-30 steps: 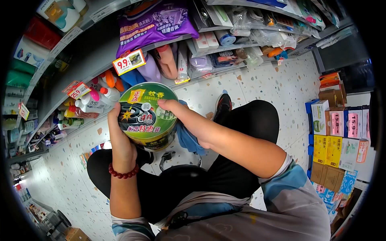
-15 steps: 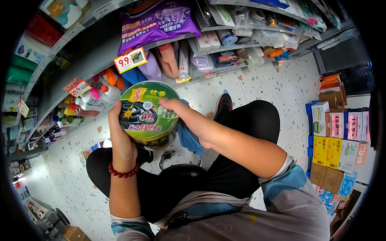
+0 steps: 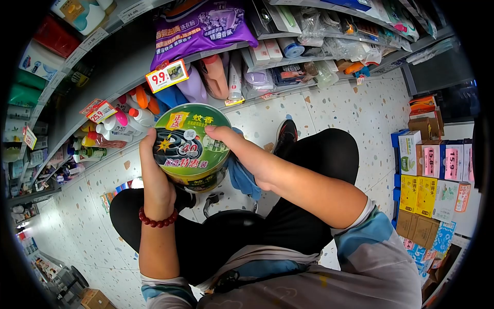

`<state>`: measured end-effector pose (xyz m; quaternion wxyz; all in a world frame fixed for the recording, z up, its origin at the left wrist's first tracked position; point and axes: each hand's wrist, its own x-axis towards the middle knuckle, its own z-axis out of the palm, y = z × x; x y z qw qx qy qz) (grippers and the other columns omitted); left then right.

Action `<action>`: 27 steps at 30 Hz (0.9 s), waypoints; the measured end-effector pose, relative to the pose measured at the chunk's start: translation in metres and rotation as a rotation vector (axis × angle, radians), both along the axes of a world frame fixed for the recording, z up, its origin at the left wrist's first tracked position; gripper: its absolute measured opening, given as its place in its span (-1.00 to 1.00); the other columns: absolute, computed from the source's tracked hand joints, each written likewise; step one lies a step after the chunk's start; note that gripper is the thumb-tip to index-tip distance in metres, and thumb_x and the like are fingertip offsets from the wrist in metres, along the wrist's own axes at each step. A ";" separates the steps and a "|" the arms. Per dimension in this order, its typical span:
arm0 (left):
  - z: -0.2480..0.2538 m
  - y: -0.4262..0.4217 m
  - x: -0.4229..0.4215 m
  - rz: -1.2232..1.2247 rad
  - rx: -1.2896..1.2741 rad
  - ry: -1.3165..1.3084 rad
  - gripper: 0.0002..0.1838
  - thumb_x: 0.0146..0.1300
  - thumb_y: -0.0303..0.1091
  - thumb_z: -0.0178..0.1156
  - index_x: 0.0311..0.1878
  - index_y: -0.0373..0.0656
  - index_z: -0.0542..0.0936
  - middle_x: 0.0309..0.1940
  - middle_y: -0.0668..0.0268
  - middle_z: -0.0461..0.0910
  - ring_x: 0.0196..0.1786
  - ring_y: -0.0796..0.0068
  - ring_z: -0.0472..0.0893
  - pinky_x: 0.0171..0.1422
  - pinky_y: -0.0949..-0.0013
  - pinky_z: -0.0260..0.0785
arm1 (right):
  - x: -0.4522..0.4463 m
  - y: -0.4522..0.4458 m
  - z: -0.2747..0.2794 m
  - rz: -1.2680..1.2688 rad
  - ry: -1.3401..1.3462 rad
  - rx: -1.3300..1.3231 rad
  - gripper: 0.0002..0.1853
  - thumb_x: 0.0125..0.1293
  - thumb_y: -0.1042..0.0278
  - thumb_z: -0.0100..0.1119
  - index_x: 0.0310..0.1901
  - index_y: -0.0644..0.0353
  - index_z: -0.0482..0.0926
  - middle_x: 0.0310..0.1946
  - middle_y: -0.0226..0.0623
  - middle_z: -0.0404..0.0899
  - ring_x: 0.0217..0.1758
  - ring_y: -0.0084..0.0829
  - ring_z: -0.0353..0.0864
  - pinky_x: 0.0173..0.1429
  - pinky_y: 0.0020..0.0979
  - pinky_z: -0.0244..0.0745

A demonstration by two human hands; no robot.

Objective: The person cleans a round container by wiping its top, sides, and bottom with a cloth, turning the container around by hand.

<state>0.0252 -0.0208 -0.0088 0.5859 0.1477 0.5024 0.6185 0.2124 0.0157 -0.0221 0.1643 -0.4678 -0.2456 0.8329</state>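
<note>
A round green tub of mosquito coils (image 3: 198, 147) is between my two hands, above my knees, its printed lid tilted up toward me. My left hand (image 3: 158, 177), with a dark red bead bracelet on the wrist, grips its left side. On the right side my right hand (image 3: 244, 153) closes on the tub, the thumb lying over the lid's edge. A blue cloth (image 3: 243, 177) hangs below my right hand, against the tub; how it is held is hidden. The fingers under the tub are out of sight.
Store shelves curve across the front, with a purple washing powder bag (image 3: 203, 28), several bottles (image 3: 123, 123) and a 9.9 price tag (image 3: 167, 76). Stacked boxes (image 3: 427, 193) stand at the right. Below my legs is a black stool seat (image 3: 234, 224) on the speckled floor (image 3: 355, 116).
The tub has tipped very slightly in my hands. Both hands keep the same hold, and the surroundings look the same.
</note>
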 end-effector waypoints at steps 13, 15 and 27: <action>0.000 0.000 0.000 0.010 -0.006 0.014 -0.57 0.49 -0.03 0.12 0.09 -0.24 0.60 -0.03 0.25 0.73 -0.01 0.45 0.71 0.16 0.36 0.51 | -0.001 0.000 0.001 -0.011 0.040 0.003 -0.12 0.39 -0.33 0.13 0.48 0.25 0.29 0.40 -0.12 0.42 0.39 -0.39 0.40 0.48 -0.38 0.24; 0.000 -0.001 0.000 -0.002 -0.002 0.015 -0.57 0.50 -0.02 0.11 0.10 -0.22 0.60 -0.02 0.27 0.72 0.01 0.47 0.70 0.18 0.37 0.49 | -0.001 0.000 0.000 -0.013 0.024 -0.002 -0.12 0.39 -0.33 0.14 0.47 0.25 0.29 0.40 -0.11 0.42 0.39 -0.39 0.41 0.48 -0.38 0.25; 0.001 0.000 0.000 0.002 -0.001 0.003 -0.58 0.49 -0.03 0.13 0.08 -0.23 0.61 -0.03 0.25 0.73 -0.02 0.45 0.72 0.16 0.36 0.52 | -0.001 -0.001 0.001 -0.021 0.027 -0.006 -0.10 0.37 -0.33 0.16 0.48 0.27 0.27 0.40 -0.08 0.40 0.40 -0.37 0.40 0.48 -0.37 0.25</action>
